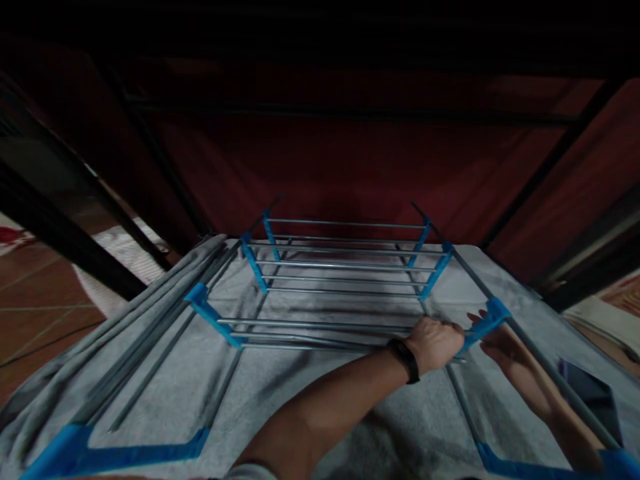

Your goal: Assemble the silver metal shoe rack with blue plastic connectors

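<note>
A folding drying rack with grey metal rods and blue plastic joints lies spread over a grey cloth. My left hand, a black band on its wrist, reaches across to the rack's right side and is closed round the near rods beside a blue corner joint. My right hand comes in from the lower right beneath the side bar. Its fingers curl up around that same blue joint, and the bar partly hides them.
A dark flat object lies on the cloth at the right. Reddish floor tiles and a pale rug show at the left. A dark red panel with black frame bars rises behind the rack.
</note>
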A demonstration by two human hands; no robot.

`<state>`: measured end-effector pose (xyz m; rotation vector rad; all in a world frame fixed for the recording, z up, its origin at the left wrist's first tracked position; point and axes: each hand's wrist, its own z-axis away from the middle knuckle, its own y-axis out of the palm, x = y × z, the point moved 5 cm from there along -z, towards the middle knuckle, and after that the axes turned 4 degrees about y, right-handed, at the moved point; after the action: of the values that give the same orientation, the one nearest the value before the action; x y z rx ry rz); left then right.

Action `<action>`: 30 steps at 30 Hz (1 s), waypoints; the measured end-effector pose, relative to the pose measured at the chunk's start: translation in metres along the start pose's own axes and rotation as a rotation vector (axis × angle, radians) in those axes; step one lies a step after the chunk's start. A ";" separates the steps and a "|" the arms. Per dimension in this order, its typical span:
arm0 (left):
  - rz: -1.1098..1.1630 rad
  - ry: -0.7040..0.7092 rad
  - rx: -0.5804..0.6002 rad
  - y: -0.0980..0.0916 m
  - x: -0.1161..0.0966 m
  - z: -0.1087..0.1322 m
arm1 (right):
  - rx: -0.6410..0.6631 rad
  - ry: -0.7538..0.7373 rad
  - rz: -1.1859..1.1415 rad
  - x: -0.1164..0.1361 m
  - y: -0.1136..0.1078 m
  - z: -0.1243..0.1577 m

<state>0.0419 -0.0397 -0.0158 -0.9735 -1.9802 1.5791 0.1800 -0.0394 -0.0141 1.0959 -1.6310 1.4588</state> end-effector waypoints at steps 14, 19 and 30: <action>-0.119 0.260 -0.149 -0.017 -0.037 0.067 | 0.075 0.161 -0.031 -0.083 0.001 -0.001; 0.018 -0.077 -0.068 0.019 -0.004 0.083 | 0.162 0.100 -0.057 -0.076 0.019 0.012; 0.237 -0.219 0.223 0.044 -0.002 0.038 | 0.243 0.034 -0.099 -0.044 0.025 0.014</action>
<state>0.0276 -0.0617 -0.0675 -1.0112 -1.8239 2.0661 0.1759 -0.0465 -0.0657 1.2586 -1.3815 1.6316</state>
